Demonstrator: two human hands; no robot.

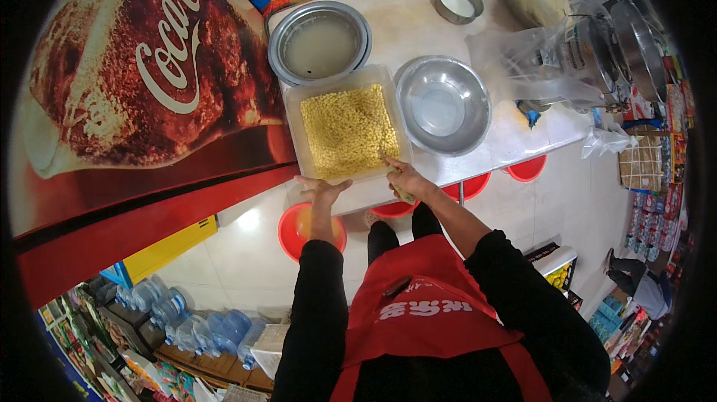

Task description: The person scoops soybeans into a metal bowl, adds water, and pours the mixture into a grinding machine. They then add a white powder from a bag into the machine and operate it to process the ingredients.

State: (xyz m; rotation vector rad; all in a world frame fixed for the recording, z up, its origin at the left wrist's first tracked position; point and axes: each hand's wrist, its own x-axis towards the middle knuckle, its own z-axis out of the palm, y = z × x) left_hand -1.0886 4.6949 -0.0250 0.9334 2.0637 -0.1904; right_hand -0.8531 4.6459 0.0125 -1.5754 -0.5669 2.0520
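A translucent plastic bin (pixel 406 147) on the white counter holds a layer of small yellow pieces (pixel 347 127), perhaps soaked beans. My left hand (pixel 323 189) is at the bin's near left edge, fingers apart, seemingly holding nothing. At the near right corner, my right hand (pixel 408 179) grips a greenish-yellow item (pixel 404 196), too small to identify, with its fingertips near the yellow pieces. Right of the bin stands a wide metal basin (pixel 442 105), which looks empty or holds clear liquid. Behind the bin, nested metal basins (pixel 319 46) hold cloudy liquid.
A small round metal container (pixel 459 3) with white contents stands farther back. Plastic bags (pixel 538 60) and metal pots (pixel 588 54) crowd the right. A red Coca-Cola cabinet (pixel 168 178) borders the left. Red basins (pixel 312 228) stand below the counter edge. Another person (pixel 638 281) is far right.
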